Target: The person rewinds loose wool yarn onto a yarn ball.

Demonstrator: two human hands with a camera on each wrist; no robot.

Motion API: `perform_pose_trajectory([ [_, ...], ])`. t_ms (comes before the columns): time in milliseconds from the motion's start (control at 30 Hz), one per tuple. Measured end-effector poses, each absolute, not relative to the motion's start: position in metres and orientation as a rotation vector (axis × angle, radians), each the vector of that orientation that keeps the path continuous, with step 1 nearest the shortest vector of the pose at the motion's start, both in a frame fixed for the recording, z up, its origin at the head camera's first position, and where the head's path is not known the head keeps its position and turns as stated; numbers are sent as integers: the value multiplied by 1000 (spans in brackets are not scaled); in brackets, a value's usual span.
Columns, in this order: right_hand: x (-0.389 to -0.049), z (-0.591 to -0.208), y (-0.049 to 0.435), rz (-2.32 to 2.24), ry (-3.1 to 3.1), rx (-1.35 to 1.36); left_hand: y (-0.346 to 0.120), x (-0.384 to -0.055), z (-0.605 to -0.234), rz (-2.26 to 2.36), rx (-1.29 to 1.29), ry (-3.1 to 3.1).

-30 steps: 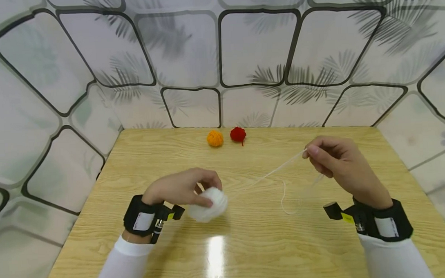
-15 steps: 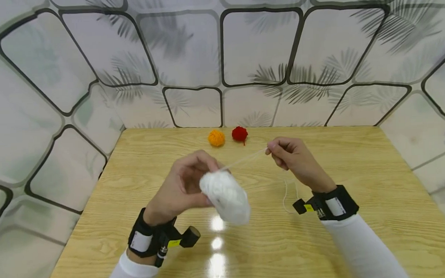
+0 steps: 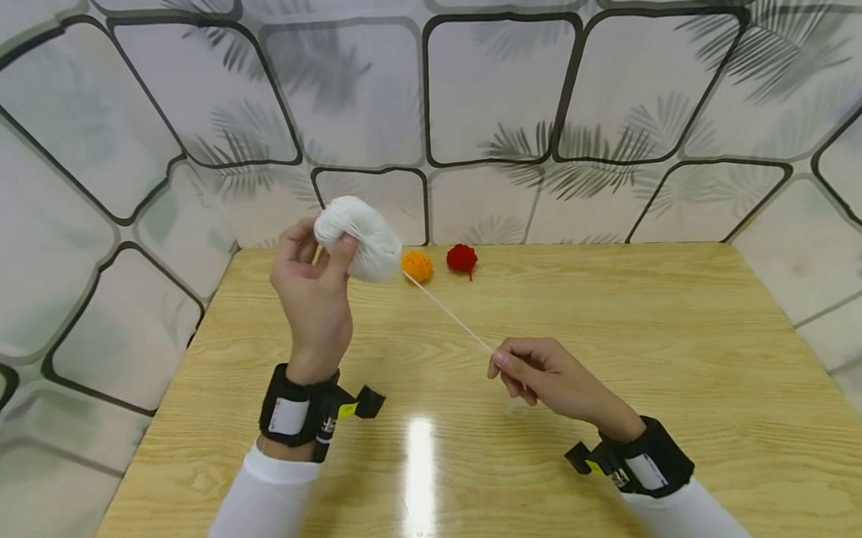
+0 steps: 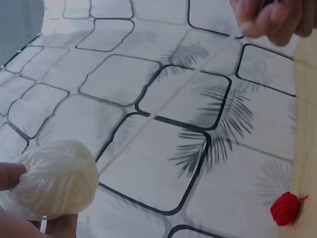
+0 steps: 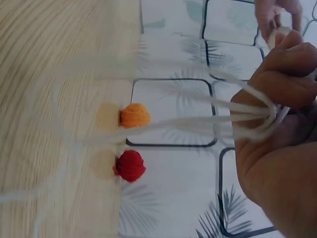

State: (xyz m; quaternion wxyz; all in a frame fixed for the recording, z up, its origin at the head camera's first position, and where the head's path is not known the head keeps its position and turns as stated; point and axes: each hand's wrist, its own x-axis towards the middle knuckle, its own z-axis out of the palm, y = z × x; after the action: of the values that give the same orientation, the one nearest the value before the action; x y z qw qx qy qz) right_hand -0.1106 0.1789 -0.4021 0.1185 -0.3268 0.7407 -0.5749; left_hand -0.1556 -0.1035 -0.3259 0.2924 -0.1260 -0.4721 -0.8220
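My left hand (image 3: 314, 289) grips a ball of white yarn (image 3: 362, 240), raised toward the back left above the table, thumb on its near side. In the left wrist view the white yarn ball (image 4: 59, 181) sits between thumb and fingers. A taut strand (image 3: 447, 310) runs from the ball down to my right hand (image 3: 549, 376), which pinches it between thumb and forefinger. In the right wrist view several loose loops of white yarn (image 5: 173, 121) hang from the right hand (image 5: 282, 119), blurred. The right palm's inside is partly hidden.
An orange yarn ball (image 3: 417, 266) and a red yarn ball (image 3: 462, 258) lie near the table's back edge, just right of the raised white ball. The wooden table (image 3: 618, 310) meets a patterned curtain-like backdrop (image 3: 503, 92) behind and at both sides.
My left hand has lifted the white yarn ball off the table and carried it up and back. The right hand has come left, then lower, still pinching the strand.
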Motion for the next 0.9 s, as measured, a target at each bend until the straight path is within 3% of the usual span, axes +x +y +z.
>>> perform_pose_trajectory([
  [333, -93, -399, 243, -1686, 2181, -948, -144, -177, -333, -1601, -99, -1554],
  [500, -92, -378, 260, -1723, 2239, -886, -152, -167, -334, -1348, -154, -2220],
  [600, -96, -358, 254, -1769, 2263, -909, -144, -158, -334, -1227, -473, -2690],
  [700, -104, -338, 238, -1838, 2246, -959, -128, -150, -336, -1342, -1000, -2922],
  [800, -116, -324, 221, -1894, 2225, -990, -111, -138, -341, -1592, -1494, -2910],
  [900, -131, -318, 208, -1971, 2173, -997, -98, -126, -345, -1901, -1808, -2768],
])
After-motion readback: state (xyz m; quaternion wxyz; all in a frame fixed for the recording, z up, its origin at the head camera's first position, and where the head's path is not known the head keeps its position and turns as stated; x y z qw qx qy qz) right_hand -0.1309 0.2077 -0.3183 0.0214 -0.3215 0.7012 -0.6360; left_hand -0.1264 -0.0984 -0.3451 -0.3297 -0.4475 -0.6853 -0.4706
